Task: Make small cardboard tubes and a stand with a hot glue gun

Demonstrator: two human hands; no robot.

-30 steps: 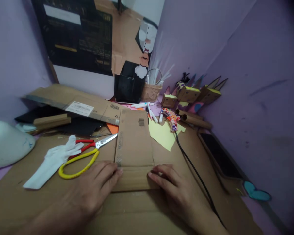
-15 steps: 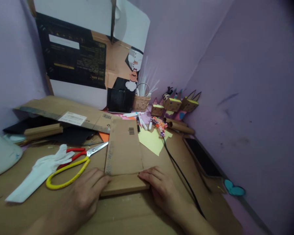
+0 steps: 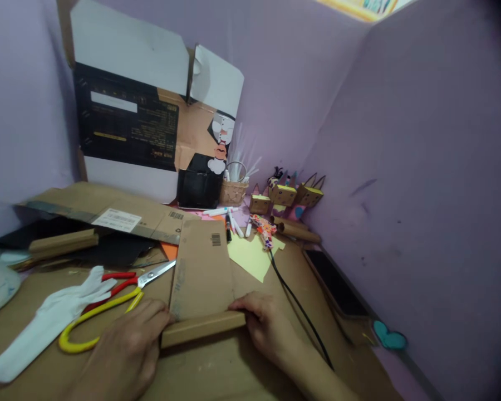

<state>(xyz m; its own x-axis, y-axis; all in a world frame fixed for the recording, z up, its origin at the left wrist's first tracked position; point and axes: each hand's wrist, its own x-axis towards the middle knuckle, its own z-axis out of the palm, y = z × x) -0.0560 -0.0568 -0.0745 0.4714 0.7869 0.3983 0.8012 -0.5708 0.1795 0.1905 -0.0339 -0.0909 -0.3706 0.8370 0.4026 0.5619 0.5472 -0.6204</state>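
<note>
Cardboard strip [image 3: 202, 273] lies on the brown desktop [image 3: 217, 376], its near edge bent into a flap. The right hand [image 3: 261, 320] pinches the flap's right end; the left hand [image 3: 136, 337] rests fingers-together at the other, whether pinching I can't tell. Scissors [image 3: 145, 278] lie just left.

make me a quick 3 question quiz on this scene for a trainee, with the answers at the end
1. True or false: the left hand and right hand both touch the cardboard.
2. Which does the white glove overlap in this view? A) phone B) scissors C) basket
3. Fill in: the paper just right of the cardboard is pale ____.

Key: 1. True; 2. B; 3. yellow.
</note>
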